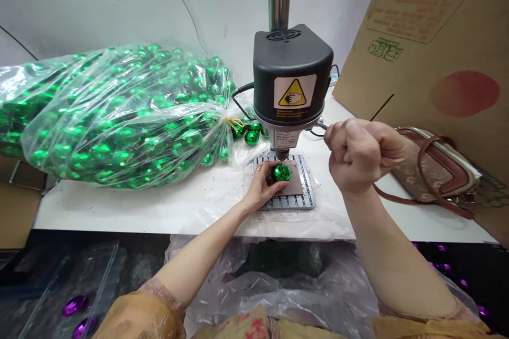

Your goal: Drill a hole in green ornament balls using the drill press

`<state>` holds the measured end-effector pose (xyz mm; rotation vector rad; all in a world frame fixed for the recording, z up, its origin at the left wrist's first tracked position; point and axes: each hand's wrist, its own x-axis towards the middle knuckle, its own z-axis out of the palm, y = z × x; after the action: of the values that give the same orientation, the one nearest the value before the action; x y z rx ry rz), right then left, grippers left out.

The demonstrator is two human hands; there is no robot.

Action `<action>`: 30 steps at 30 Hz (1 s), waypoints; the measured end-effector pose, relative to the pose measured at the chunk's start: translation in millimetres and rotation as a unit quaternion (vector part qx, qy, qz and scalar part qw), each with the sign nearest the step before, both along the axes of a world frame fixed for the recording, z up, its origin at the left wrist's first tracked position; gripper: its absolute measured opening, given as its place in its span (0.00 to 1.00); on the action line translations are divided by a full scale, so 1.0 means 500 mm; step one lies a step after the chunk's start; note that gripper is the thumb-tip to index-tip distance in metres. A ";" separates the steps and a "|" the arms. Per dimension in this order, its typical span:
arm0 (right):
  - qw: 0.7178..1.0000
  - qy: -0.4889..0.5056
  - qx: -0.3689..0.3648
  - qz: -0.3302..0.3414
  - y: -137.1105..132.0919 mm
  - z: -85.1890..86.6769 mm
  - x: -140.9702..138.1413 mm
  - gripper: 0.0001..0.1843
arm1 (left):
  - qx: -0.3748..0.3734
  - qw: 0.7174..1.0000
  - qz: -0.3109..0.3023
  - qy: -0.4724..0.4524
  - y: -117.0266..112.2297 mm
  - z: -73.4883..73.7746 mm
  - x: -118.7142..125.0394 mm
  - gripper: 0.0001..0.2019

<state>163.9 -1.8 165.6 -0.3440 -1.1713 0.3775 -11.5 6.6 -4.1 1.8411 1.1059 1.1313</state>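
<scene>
My left hand [264, 184] is closed around the side of a shiny green faceted ball [283, 171]. The ball rests on a flat brown board [293, 186] laid over the slotted metal base [310, 202] of a small bench drill press [292, 63]. Right above it comes the chuck [282, 154], its bit reaching down to the ball's top; whether the bit has entered cannot be made out. Raised to the right of the drill head, my right hand [354, 156] makes a fist around the feed lever [323, 126], most of which the fingers hide.
A large clear bag of green balls [127, 116], tied with yellow, lies at the left. Several loose green balls [251, 137] sit behind the base. To the right are a handbag [437, 164] and a cardboard box [421, 47]. Plastic sheeting [334, 291] hangs below the table edge.
</scene>
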 end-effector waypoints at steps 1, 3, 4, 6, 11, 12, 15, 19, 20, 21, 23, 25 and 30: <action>1.000 -0.003 -0.004 -0.002 0.001 -0.003 0.001 0.30 | 0.001 1.000 -0.002 0.000 0.001 0.000 0.000 0.26; 1.000 -0.002 0.000 -0.003 0.004 -0.011 0.003 0.31 | 0.005 1.000 -0.003 0.000 0.001 -0.001 0.000 0.26; 1.000 -0.002 0.009 -0.005 0.006 -0.016 0.003 0.31 | 0.007 1.000 -0.001 -0.001 0.001 -0.002 0.000 0.26; 0.999 -0.004 0.035 -0.010 0.010 -0.027 0.005 0.30 | 0.010 1.000 0.003 -0.004 0.001 -0.003 0.001 0.27; 0.996 -0.013 0.082 -0.018 0.013 -0.047 0.007 0.29 | 0.007 1.000 -0.001 -0.004 -0.001 -0.003 0.001 0.28; 0.996 -0.014 0.080 -0.022 0.013 -0.048 0.007 0.29 | 0.006 1.000 -0.003 -0.002 0.000 -0.003 0.000 0.28; 0.997 -0.016 0.059 -0.037 0.012 -0.050 0.007 0.30 | 0.006 1.000 0.000 0.005 0.000 -0.003 -0.001 0.28; 0.995 -0.020 0.094 -0.037 0.017 -0.064 0.008 0.29 | 0.011 1.000 0.002 0.001 0.000 -0.005 -0.001 0.27; 0.993 -0.025 0.109 -0.036 0.018 -0.069 0.008 0.28 | 0.011 1.000 0.003 0.000 -0.001 -0.005 -0.001 0.27; 0.992 -0.031 0.121 -0.036 0.018 -0.073 0.008 0.28 | 0.010 1.000 0.003 -0.001 -0.001 -0.005 -0.001 0.27; 0.990 -0.036 0.128 -0.039 0.014 -0.072 0.007 0.28 | 0.008 1.000 0.003 -0.004 -0.002 -0.005 -0.001 0.27; 0.993 -0.025 0.109 -0.035 0.008 -0.054 0.004 0.28 | 0.007 1.000 0.003 -0.008 -0.002 -0.005 0.000 0.27; 0.998 0.033 -0.057 -0.003 0.005 0.050 -0.006 0.24 | -0.017 0.999 0.027 -0.034 -0.010 0.005 0.009 0.28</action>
<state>160.7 0.9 190.6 -0.4304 -1.0863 0.4485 -7.1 1.5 -1.6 1.7447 1.1345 1.1900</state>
